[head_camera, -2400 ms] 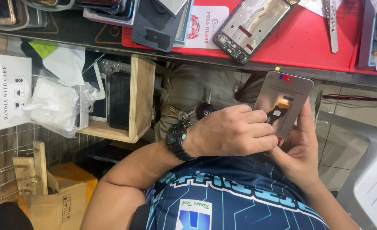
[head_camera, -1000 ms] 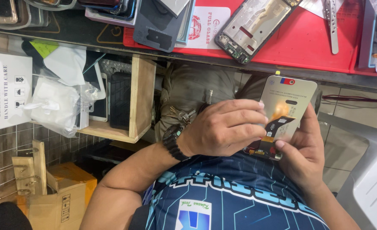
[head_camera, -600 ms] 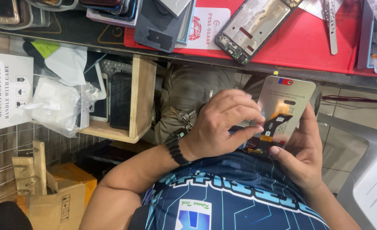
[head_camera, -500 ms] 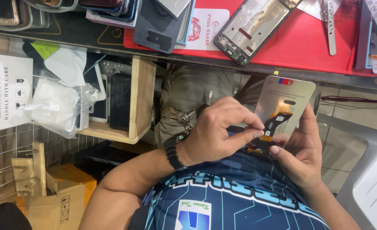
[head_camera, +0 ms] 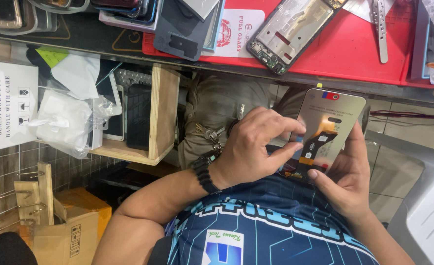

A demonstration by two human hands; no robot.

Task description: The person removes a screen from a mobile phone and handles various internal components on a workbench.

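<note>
I hold a phone display panel (head_camera: 335, 114) over my lap, its silvery back facing me, with an orange and black flex cable (head_camera: 319, 143) across its lower half. My right hand (head_camera: 348, 179) cradles the panel from below and from the right, thumb on its lower edge. My left hand (head_camera: 252, 151), with a black watch on the wrist, pinches the panel's left edge. Its index finger lies on the back and its thumb tip sits beside the flex cable.
A red mat (head_camera: 359, 51) on the bench above carries a bare phone frame (head_camera: 290, 30) and a metal tool (head_camera: 380, 29). A wooden shelf box (head_camera: 164, 115) with phones sits under the bench at left. A cardboard box (head_camera: 65, 238) is low left, and a white plastic chair (head_camera: 430, 211) is at right.
My left hand has drawn back from covering the panel's back to its left edge, uncovering the flex cable. The panel has tilted up slightly in my right hand.
</note>
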